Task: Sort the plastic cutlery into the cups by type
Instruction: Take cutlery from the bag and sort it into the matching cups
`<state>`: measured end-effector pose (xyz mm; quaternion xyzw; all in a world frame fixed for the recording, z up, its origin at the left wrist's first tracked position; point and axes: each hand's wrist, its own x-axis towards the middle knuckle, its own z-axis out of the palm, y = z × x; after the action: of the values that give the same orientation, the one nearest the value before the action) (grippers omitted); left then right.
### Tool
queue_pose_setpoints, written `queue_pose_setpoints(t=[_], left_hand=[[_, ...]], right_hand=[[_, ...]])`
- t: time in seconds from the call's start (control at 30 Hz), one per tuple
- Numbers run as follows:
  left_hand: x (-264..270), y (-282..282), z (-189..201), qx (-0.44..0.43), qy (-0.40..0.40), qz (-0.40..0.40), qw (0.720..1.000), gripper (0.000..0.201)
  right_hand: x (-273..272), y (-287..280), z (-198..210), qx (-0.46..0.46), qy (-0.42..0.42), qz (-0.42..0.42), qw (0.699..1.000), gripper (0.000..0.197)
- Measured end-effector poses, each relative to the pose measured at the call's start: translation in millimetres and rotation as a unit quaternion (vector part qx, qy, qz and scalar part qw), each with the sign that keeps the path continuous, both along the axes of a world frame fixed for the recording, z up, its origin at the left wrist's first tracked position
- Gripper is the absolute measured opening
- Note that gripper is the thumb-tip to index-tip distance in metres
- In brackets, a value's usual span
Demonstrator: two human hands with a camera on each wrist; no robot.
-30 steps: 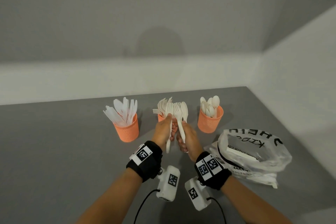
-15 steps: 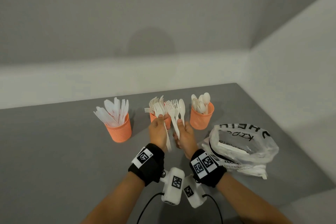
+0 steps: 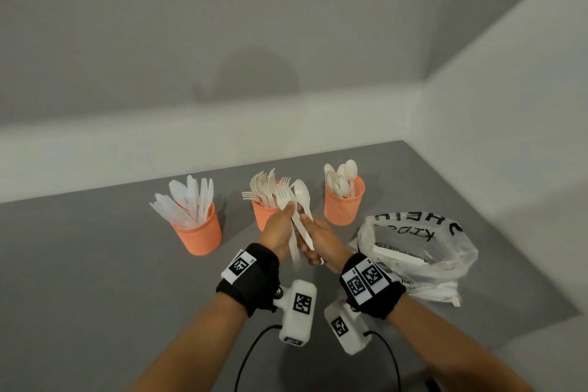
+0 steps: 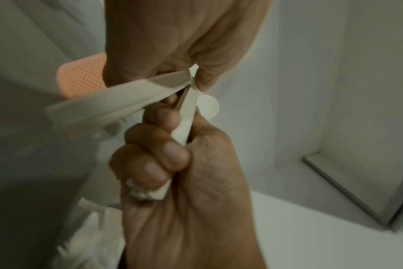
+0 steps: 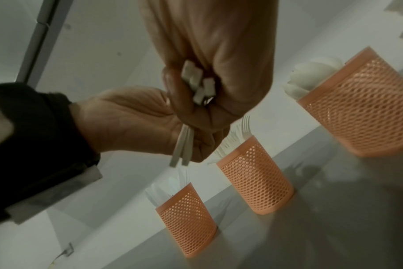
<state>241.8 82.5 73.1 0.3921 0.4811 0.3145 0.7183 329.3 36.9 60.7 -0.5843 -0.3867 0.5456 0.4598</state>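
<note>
White plastic forks (image 3: 284,197) — pinched in left hand (image 3: 277,230) | right hand (image 3: 321,243) clutches white plastic spoon (image 3: 302,197), frame centre | pull apart cleanly — drop into middle orange mesh cup (image 3: 261,212)

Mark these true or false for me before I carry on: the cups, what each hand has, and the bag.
1. Three orange cups stand in a row on the table. True: the knife cup, the fork cup and the spoon cup.
2. The left hand holds forks. True: it pinches fork handles.
3. The right hand is empty. False: it grips a bundle that includes a spoon.
4. The spoon cup lies tipped over. False: it stands upright with spoons in it.
5. A plastic bag lies on the table to the right of the hands. True.
6. The knife cup is the rightmost one. False: it is the leftmost.
</note>
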Motion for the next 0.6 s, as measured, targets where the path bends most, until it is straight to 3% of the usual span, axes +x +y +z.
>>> queue_pose_setpoints(t=[0.1, 0.2, 0.37, 0.5, 0.6], left_hand=[[2.7, 3.7, 2.8, -0.053, -0.062, 0.016, 0.997, 0.041], [-0.5, 14.4, 8.6, -0.059, -0.133, 0.069, 0.987, 0.032], [-13.5, 48.7, 14.6, -0.014, -0.100, 0.144, 0.984, 0.020], [-14.9, 81.9, 20.9, 0.170, 0.018, 0.206, 0.964, 0.027], [-5.8, 94.8, 29.3, 0.296, 0.064, 0.220, 0.927, 0.006]], right_hand=[[7.7, -1.0, 4.5, -0.001, -0.028, 0.021, 0.999, 0.048], [15.9, -0.6, 4.3, -0.010, -0.042, -0.011, 0.999, 0.038], [38.7, 1.3, 4.3, 0.026, -0.098, -0.060, 0.993, 0.030], [51.8, -3.3, 17.3, 0.057, -0.036, -0.081, 0.994, 0.019], [60.6, -4.6, 17.8, 0.086, -0.039, -0.109, 0.990, 0.023]])
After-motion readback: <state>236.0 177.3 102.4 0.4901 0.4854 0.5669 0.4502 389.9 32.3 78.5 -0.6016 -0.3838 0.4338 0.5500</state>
